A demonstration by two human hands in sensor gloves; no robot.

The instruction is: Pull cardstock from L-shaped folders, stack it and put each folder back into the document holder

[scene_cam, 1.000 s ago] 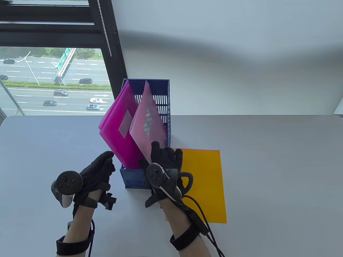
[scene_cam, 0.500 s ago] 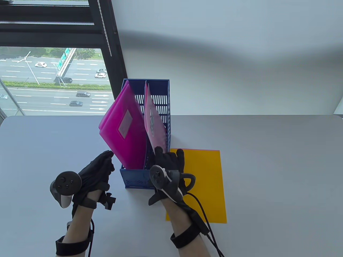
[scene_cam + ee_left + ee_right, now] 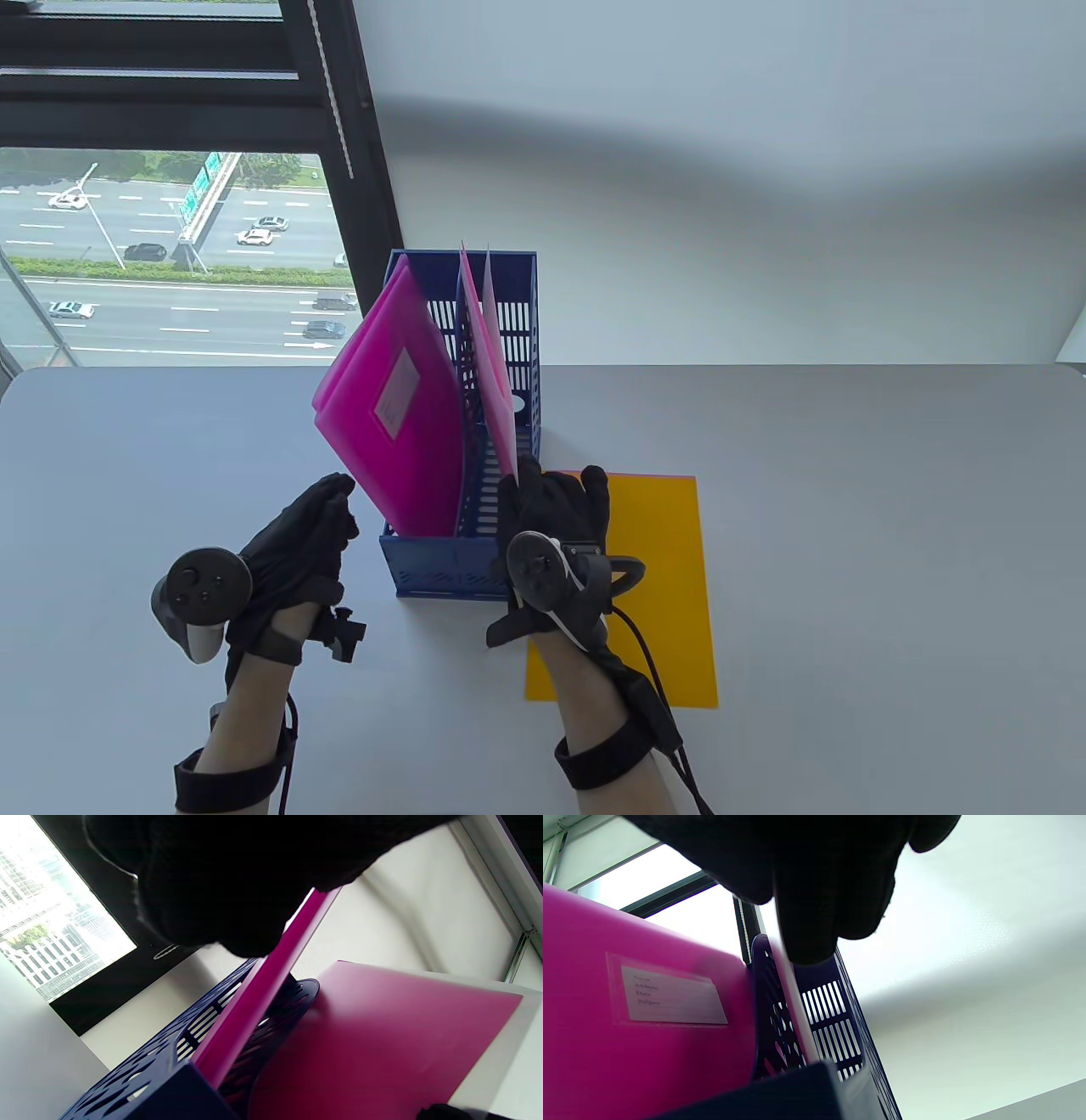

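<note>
A blue two-slot document holder (image 3: pixel 441 569) stands mid-table. Magenta folders (image 3: pixel 386 407) lean left out of its left slot. My left hand (image 3: pixel 335 509) is at their lower edge; in the left wrist view that magenta edge (image 3: pixel 254 993) runs up between the gloved fingers (image 3: pixel 220 878). A pale pink folder (image 3: pixel 496 382) stands almost edge-on in the right slot. My right hand (image 3: pixel 551 491) pinches its lower front corner, and its fingers (image 3: pixel 818 899) close over the thin edge (image 3: pixel 797 1014). Yellow cardstock (image 3: pixel 662 586) lies flat to the right of the holder.
A window with a dark frame (image 3: pixel 356 170) rises behind the table's far left, a white wall behind the rest. The grey tabletop (image 3: pixel 891 552) stretches right of the cardstock. The right glove's cable (image 3: pixel 645 671) trails over the cardstock's near corner.
My right hand moved right and swung the pale pink folder from leaning left to nearly upright, deeper in the right slot. The left hand and magenta folders barely shifted.
</note>
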